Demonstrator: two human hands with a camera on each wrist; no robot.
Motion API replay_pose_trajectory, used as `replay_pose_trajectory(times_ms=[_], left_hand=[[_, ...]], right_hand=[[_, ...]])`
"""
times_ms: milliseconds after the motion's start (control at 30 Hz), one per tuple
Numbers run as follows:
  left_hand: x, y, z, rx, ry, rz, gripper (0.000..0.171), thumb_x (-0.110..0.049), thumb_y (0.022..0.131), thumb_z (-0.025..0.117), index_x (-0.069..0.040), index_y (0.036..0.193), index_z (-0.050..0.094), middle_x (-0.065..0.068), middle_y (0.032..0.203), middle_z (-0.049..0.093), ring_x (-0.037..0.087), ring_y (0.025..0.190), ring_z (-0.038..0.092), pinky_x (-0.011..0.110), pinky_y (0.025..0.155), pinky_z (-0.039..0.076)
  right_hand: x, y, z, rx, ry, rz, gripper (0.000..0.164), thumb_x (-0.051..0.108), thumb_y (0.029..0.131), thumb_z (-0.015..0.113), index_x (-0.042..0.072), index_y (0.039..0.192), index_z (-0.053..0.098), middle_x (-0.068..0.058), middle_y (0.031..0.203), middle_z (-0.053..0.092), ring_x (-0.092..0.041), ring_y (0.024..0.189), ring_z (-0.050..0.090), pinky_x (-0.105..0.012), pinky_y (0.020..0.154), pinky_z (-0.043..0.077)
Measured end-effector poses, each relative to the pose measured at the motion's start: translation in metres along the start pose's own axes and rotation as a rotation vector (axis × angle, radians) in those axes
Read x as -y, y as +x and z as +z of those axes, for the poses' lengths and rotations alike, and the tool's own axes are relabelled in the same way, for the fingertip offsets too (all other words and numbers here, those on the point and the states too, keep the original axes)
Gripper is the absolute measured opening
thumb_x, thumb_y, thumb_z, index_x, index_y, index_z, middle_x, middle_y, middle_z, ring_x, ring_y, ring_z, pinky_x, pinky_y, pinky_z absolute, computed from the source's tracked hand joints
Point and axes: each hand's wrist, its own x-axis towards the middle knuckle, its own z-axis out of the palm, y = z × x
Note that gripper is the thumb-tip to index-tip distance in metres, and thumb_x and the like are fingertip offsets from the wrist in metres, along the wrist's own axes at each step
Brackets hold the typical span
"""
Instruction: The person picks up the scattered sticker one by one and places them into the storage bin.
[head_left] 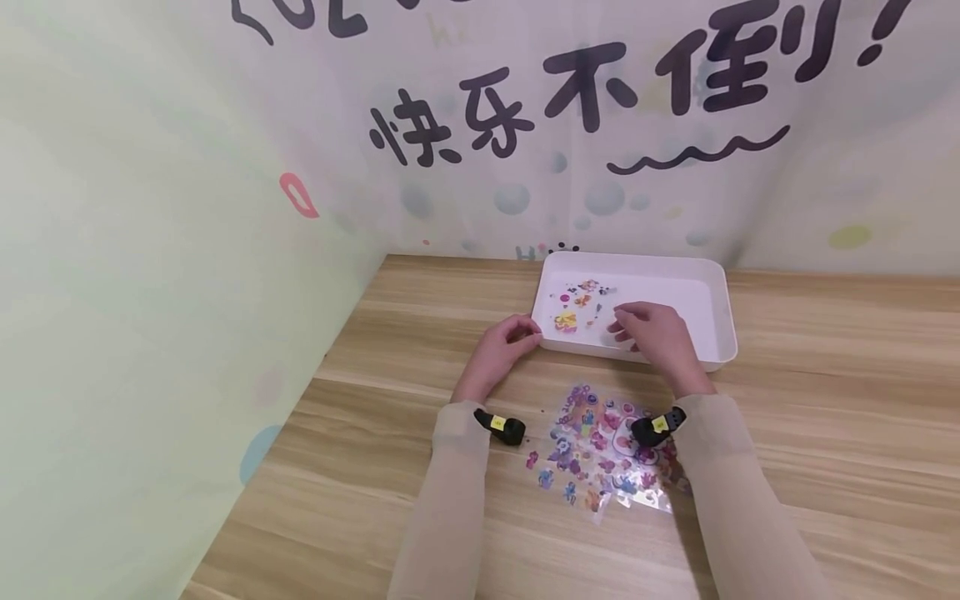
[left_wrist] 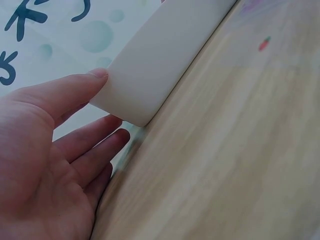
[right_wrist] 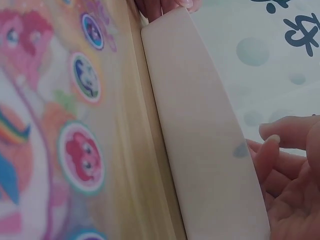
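Note:
A white plastic tray [head_left: 712, 308] sits on the wooden table against the back wall. Several small colourful stickers [head_left: 566, 321] lie in its left half. My left hand [head_left: 501, 354] grips the tray's front left corner, with the thumb at the rim [left_wrist: 116, 70] and other fingertips by the corner. Over the middle of the tray hovers my right hand [head_left: 656, 333], fingers loosely bent; in the right wrist view, nothing shows between thumb and fingers. Close in front of the tray are clear sticker sheets [head_left: 585, 450] with pony-like figures and round badges, partly covered by the right wrist.
A pale printed cloth [head_left: 480, 200] with dark characters hangs behind the table and along the left side. Wooden tabletop [head_left: 847, 417] extends to both sides of the tray. Each wrist wears a black camera [head_left: 512, 430] on a strap.

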Motion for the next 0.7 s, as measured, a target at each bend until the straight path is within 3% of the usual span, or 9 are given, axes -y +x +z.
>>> replay_pose_trajectory(times_ms=[167, 367, 700], left_hand=[[-0.001, 0.0, 0.0, -0.003, 0.004, 0.004, 0.012, -0.037, 0.083, 0.061, -0.03, 0.093, 0.059, -0.017, 0.111, 0.054, 0.003, 0.106, 0.047, 0.029, 0.093, 0.036], [-0.001, 0.001, 0.0, -0.005, 0.007, 0.008, 0.011, -0.037, 0.083, 0.061, -0.03, 0.092, 0.059, -0.017, 0.11, 0.054, 0.003, 0.105, 0.047, 0.028, 0.092, 0.036], [-0.001, 0.001, 0.0, -0.007, 0.0, 0.009, 0.012, -0.036, 0.083, 0.061, -0.029, 0.092, 0.059, -0.017, 0.11, 0.055, 0.003, 0.106, 0.047, 0.029, 0.093, 0.036]], right_hand=[[0.025, -0.016, -0.009, 0.017, 0.054, 0.043, 0.053, 0.052, 0.085, 0.048, 0.01, 0.116, 0.056, -0.007, 0.096, 0.063, -0.02, 0.084, 0.059, -0.028, 0.055, 0.049], [0.035, -0.024, -0.013, 0.011, 0.038, 0.039, 0.052, 0.05, 0.087, 0.047, 0.008, 0.116, 0.056, -0.008, 0.096, 0.062, -0.02, 0.083, 0.059, -0.04, 0.063, 0.05], [0.044, -0.032, -0.016, 0.006, 0.092, -0.018, 0.05, 0.046, 0.09, 0.045, 0.005, 0.118, 0.054, -0.012, 0.099, 0.06, -0.022, 0.083, 0.057, -0.037, 0.067, 0.05]])
